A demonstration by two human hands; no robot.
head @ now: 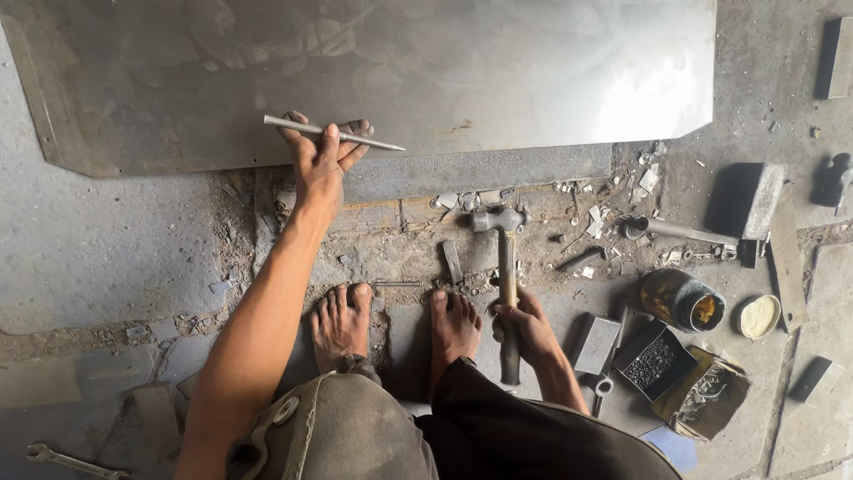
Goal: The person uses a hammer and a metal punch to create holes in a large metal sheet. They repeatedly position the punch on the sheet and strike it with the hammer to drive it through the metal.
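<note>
My left hand (322, 156) reaches forward and grips a thin metal rod with a pointed tip (355, 136), held level across the near edge of a large metal sheet (400, 71) lying on the floor. My right hand (524, 324) is closed around the wooden handle of a hammer (506, 267), whose steel head (498, 219) points away from me, over the floor short of the sheet. My two bare feet (342, 324) stand on the dusty concrete between my arms.
A tin with yellowish paste (682, 300) and its lid (758, 316), small boxes of fasteners (656, 360), metal blocks (746, 200) and scraps lie to the right. A wrench (71, 462) lies at bottom left. A flat metal bar (480, 169) runs under the sheet's edge.
</note>
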